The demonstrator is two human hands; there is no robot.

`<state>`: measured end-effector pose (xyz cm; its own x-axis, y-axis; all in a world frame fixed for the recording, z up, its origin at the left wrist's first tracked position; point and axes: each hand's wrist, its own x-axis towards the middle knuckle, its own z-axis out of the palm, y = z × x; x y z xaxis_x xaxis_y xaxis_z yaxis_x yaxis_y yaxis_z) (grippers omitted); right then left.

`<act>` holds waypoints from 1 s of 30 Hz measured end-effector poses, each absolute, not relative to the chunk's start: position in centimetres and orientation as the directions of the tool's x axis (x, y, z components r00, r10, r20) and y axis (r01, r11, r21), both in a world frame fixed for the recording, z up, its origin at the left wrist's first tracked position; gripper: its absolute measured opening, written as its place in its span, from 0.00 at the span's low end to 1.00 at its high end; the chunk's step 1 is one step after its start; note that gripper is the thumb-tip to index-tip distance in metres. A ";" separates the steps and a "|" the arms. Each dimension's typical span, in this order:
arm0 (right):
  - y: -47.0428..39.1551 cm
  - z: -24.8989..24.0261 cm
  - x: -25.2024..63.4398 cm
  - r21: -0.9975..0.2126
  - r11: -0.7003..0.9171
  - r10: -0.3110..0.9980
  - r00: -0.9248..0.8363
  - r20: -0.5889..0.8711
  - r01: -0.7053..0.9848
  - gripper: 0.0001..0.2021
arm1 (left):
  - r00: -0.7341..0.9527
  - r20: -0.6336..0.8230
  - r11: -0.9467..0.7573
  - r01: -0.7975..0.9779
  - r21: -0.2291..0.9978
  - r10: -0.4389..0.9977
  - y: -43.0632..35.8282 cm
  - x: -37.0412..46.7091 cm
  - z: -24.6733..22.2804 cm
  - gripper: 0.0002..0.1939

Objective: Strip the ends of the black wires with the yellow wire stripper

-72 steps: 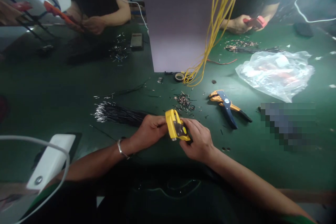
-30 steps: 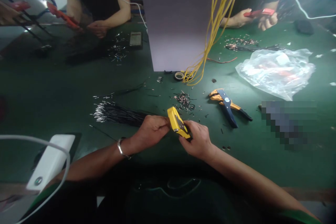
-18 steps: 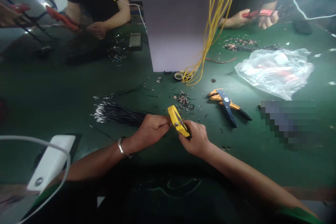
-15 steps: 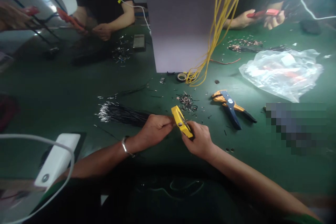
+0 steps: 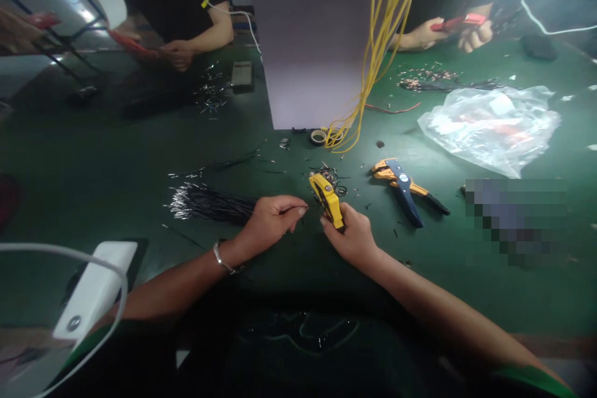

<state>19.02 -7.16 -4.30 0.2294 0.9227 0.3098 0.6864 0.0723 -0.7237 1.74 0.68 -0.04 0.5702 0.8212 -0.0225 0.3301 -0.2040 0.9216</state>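
My left hand [image 5: 270, 221], with a silver bangle at the wrist, is closed in a pinch over the right end of a bundle of black wires [image 5: 217, 204]. The thin dark tip of a wire shows at its fingertips; the rest of it is hidden. A yellow-headed wire stripper [image 5: 328, 198] is gripped in my right hand [image 5: 354, 236], its head tilted up and left. A small gap parts this tool from my left fingertips. Just behind the tool's head lies a pile of short wire offcuts [image 5: 332, 175].
Blue-and-orange wire strippers [image 5: 405, 189] lie to the right, with a clear plastic bag [image 5: 492, 127] beyond. A grey panel [image 5: 312, 43] stands upright behind, yellow wires [image 5: 368, 74] hanging beside it. Tape rolls [image 5: 319, 137] sit at its foot. Co-workers' hands [image 5: 180, 53] work across the table.
My left fingers have drawn slightly away from the yellow stripper, leaving a gap. The tool's head has turned more upright and moved a little up and right. The whole view has shifted slightly.
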 end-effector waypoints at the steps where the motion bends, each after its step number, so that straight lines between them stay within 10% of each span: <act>1: -7.1 -4.3 19.1 -0.744 0.063 0.928 0.235 0.289 0.665 0.05 | 0.560 -0.036 -0.183 0.331 0.926 0.827 0.7 1.7 0.0 0.09; 13: -7.0 -1.6 21.6 -0.980 -0.174 0.980 -0.110 -0.163 -0.096 0.14 | 0.500 0.010 -0.227 0.375 0.899 0.866 2.1 0.6 1.5 0.07; 30: -7.9 -1.7 20.9 -0.914 -0.306 0.909 -0.369 -0.196 -0.267 0.18 | 0.577 0.036 -0.289 0.352 0.890 0.816 2.7 -0.3 1.8 0.07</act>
